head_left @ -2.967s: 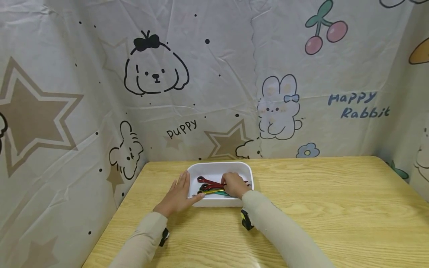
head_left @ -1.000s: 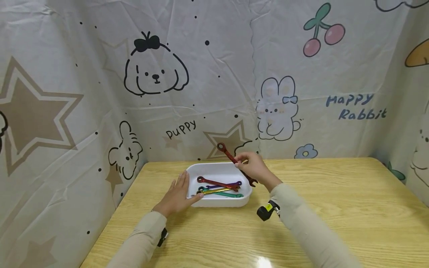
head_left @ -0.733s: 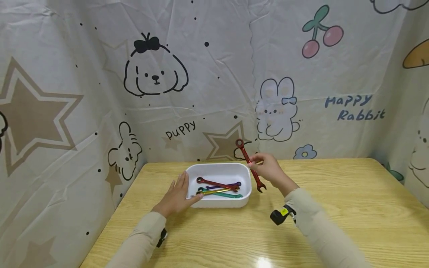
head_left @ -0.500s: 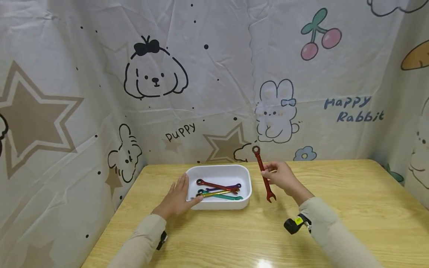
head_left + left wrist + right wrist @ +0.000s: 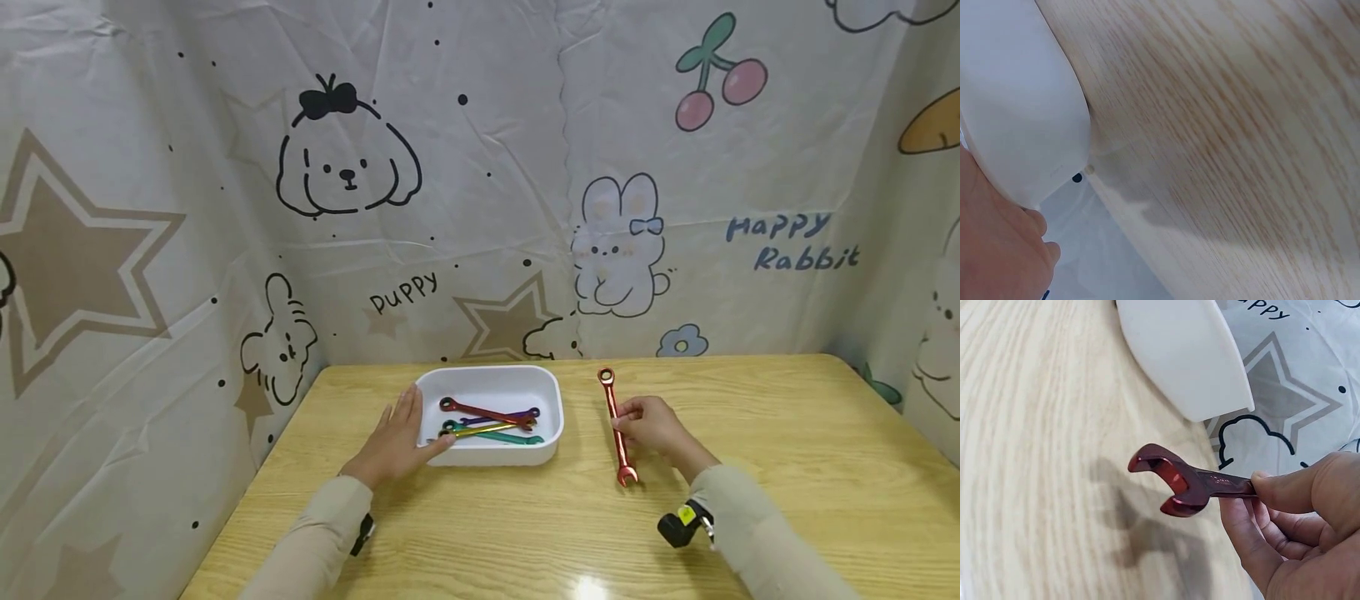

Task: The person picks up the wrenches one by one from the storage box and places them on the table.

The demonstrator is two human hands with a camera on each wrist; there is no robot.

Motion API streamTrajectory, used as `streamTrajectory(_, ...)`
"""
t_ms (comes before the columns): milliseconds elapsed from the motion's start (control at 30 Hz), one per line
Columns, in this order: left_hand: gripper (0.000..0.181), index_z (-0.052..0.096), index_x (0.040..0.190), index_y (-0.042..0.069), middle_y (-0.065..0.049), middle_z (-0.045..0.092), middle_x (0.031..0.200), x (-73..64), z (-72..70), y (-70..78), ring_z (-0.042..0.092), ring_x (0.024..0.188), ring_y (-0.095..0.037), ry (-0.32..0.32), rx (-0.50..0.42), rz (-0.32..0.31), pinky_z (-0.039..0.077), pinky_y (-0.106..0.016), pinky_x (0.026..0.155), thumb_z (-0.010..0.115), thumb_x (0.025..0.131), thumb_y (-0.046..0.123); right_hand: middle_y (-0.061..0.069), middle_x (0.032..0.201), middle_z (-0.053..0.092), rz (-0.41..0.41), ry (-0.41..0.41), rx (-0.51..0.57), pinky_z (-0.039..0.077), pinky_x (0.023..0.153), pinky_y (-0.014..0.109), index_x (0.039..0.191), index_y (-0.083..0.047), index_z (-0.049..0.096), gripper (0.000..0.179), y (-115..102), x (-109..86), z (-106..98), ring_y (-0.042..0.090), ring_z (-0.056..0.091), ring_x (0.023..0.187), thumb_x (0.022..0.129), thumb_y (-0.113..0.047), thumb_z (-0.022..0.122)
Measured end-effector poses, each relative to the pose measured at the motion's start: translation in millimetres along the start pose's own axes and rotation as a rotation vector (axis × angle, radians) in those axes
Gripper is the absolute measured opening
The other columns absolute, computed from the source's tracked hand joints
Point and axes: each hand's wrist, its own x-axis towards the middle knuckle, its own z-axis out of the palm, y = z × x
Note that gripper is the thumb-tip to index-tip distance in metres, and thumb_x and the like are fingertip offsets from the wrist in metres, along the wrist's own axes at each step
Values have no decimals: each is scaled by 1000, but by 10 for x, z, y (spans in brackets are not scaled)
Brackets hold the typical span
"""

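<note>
Right hand [image 5: 654, 429]: grip pinching, thumb against fingers on the shaft of a red wrench [image 5: 620, 447]. Wrench is just above the worktop [image 5: 465, 533], right of the white tray [image 5: 487, 456] and apart from it; ring end points away from the person, forked end toward them. Right wrist view shows the forked end clear of the surface, shadow below. Left hand [image 5: 393, 442]: grip spread, fingers straight along the tray's left side, thumb out over the near rim. Tray sits on the worktop toward the far edge. Inside, overlapping: second red wrench [image 5: 480, 412], purple wrench [image 5: 533, 412], yellow wrench [image 5: 483, 430], green wrench [image 5: 513, 437]. Second red one crosses the purple; yellow and green lie nearer the front wall. Both sleeves beige; black device [image 5: 677, 529] with yellow patch at the right wrist, another dark one partly hidden at the left. Behind the worktop, pale cloth [image 5: 480, 167] printed with puppy, rabbit, stars, cherries.
</note>
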Motion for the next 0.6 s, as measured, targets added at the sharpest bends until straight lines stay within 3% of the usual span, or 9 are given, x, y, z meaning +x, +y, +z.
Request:
streamTrajectory(167, 107, 4, 150, -5, -19, -1, 159, 2, 9, 8, 1, 147, -30, 3, -13, 4, 3, -49, 118, 41, 87, 73, 9, 81, 57, 7, -11, -18, 54, 55, 26, 102, 13, 55, 17, 101, 25, 33, 13, 54, 66, 90, 1, 61)
streamTrajectory(400, 107, 4, 150, -5, -20, -1, 159, 0, -2, 11, 1, 147, -31, -4, -1, 6, 5, -50, 118, 40, 88, 73, 12, 83, 59, 31, -9, -40, 56, 56, 27, 102, 14, 55, 17, 147, 64, 88, 13, 58, 66, 91, 3, 59)
streamTrajectory(600, 108, 4, 150, -6, -19, -2, 159, 7, -28, 17, 1, 147, -31, -7, 2, 10, 6, -50, 118, 39, 87, 75, 9, 77, 57, 53, 22, -132, 53, 53, 24, 91, 9, 58, 10, 137, 91, 97, 12, 56, 61, 89, 0, 61)
